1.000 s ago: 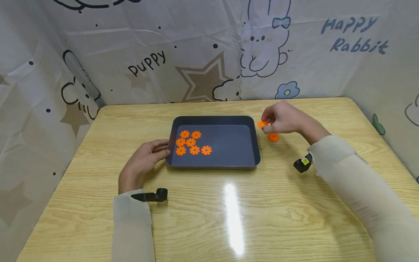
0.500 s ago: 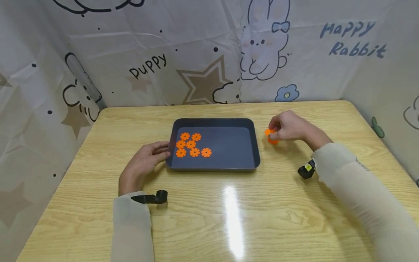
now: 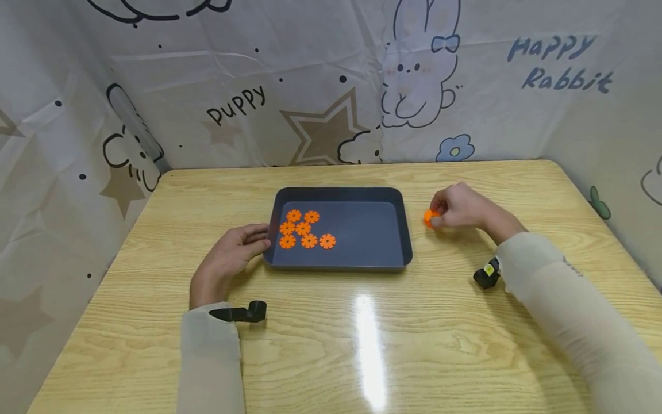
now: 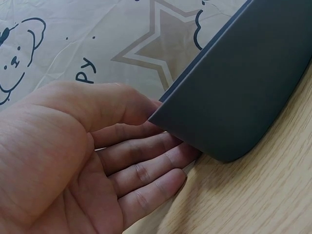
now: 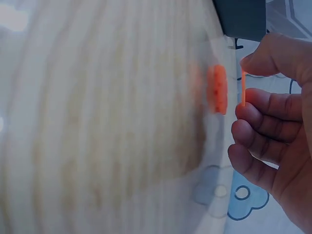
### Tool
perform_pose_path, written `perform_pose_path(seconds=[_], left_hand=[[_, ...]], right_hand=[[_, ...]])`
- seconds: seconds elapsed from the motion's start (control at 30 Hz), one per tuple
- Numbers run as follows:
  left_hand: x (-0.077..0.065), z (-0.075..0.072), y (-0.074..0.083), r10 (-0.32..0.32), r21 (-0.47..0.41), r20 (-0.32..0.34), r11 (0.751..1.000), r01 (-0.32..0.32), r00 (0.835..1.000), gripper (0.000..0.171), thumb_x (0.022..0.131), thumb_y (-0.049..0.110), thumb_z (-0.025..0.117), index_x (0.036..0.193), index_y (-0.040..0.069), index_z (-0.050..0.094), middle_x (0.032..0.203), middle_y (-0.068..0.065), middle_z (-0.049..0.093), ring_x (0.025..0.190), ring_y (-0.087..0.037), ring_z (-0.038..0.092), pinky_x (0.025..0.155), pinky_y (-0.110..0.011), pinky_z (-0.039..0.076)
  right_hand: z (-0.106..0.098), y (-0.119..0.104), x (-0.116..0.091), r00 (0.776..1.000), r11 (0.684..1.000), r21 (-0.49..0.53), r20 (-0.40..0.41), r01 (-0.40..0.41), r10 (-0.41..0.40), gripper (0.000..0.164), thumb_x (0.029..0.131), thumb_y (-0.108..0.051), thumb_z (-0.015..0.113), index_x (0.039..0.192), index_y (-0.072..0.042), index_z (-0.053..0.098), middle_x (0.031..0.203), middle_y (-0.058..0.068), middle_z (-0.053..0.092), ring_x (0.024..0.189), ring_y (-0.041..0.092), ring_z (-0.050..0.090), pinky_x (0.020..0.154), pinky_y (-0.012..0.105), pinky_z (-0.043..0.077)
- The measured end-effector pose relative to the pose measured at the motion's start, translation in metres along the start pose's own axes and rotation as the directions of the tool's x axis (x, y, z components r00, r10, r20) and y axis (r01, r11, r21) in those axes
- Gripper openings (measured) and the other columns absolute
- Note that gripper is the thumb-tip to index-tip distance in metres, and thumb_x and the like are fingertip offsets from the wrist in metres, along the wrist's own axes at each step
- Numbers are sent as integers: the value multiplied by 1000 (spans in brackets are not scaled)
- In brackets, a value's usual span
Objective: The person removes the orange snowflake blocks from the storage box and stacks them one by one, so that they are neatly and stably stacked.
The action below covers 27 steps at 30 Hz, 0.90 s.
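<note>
A dark grey rectangular tray (image 3: 357,230) lies on the wooden table, with several orange notched discs (image 3: 302,229) flat in its left part. My left hand (image 3: 227,256) holds the tray's left side. In the left wrist view the thumb reaches over the rim, while the fingers lie against the outer wall (image 4: 229,92). To the right of the tray, my right hand (image 3: 460,206) pinches one thin orange disc (image 5: 243,87) between thumb and fingertips. Close under it sits a short stack of orange discs (image 5: 218,90) on the table, mostly covered by the held disc in the head view.
The light wooden table (image 3: 310,345) runs back to a printed cloth wall (image 3: 310,75) with rabbit, star and puppy drawings. Another part of the cloth (image 3: 52,190) borders the left side. Black camera mounts (image 3: 243,312) stick out from both sleeves.
My right hand has moved down and to the right, bringing its disc from beside the tray to right over the orange stack. The left hand stays at the tray.
</note>
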State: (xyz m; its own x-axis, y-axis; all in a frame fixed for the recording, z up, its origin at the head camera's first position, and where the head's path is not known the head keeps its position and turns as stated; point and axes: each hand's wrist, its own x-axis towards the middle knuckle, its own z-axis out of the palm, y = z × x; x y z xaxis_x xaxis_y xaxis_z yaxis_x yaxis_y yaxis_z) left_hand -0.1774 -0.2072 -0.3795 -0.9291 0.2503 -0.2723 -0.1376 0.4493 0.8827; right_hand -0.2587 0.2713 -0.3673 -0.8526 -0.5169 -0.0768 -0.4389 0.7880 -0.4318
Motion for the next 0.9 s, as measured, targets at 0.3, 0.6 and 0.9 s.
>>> perform_pose_path(seconds=[0.3,0.6,0.9], left_hand=[[-1,0,1,8,28,-13,1000,-8,1000,45,105,14,54,147,2,48,145,-16,51,131,-29,50,108,-44,40],[-1,-1,1,3,50,-19,999,-2,1000,44,105,16,55,147,3,49,145,-15,51,130,-29,50,107,-44,41],[0,-1,1,1,52,-24,999,0,1000,44,104,14,56,146,3,50,144,-15,52,129,-28,51,107,-43,41]], right_hand=[[6,7,-3,1000,1000,-1,-5,-3,3,16,78,-12,78,87,0,72,75,1,66,69,15,60,67,35,52],[7,7,-2,1000,1000,-12,-3,-7,7,16,77,-12,78,87,-2,72,76,0,66,69,15,59,68,35,51],[3,7,-2,1000,1000,2,12,3,-3,18,78,-13,79,90,-1,71,77,1,66,71,16,59,68,36,51]])
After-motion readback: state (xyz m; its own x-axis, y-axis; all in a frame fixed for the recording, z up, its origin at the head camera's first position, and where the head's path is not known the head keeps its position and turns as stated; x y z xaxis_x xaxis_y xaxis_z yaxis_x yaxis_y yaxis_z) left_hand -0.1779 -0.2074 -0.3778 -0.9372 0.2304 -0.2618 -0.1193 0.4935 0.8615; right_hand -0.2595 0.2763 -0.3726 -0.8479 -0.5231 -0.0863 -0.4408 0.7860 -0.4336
